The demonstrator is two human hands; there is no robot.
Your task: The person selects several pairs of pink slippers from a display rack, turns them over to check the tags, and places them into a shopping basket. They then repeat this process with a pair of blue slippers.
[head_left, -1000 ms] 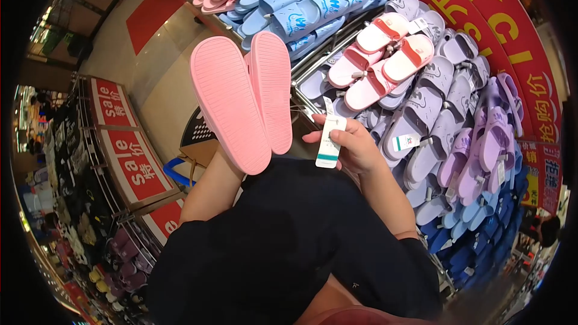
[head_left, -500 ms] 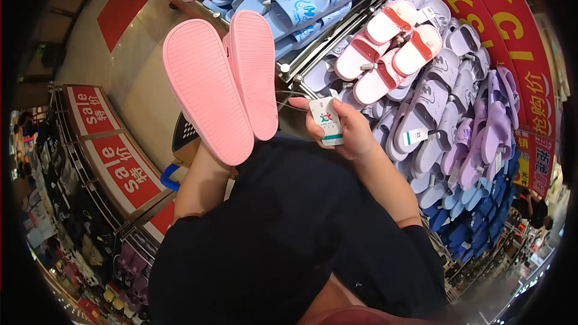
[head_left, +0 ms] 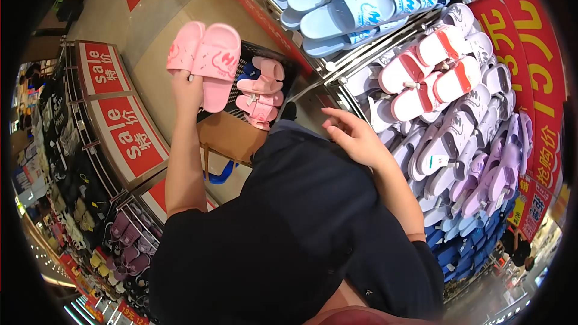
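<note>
My left hand (head_left: 186, 89) grips a pair of pink slippers (head_left: 208, 57), held out over the floor with their tops facing me. They hang beside a dark basket (head_left: 288, 72) that holds more pink slippers (head_left: 259, 93). My right hand (head_left: 355, 135) is empty, fingers spread, hovering in front of a rack of lilac slippers (head_left: 448, 138). A dark garment on my body fills the lower middle of the view.
Racks carry blue slippers (head_left: 355, 0) at the top, white-and-red slippers (head_left: 433, 69) to the right, purple ones (head_left: 506, 162) lower. Red sale boards (head_left: 129, 126) stand to the left above shelves of small shoes. A brown box (head_left: 232, 138) sits under the basket. Another person (head_left: 518, 247) stands far right.
My left hand has turned the pink slippers over and moved them away toward the basket. My right hand has let go of the white tag and now is empty.
</note>
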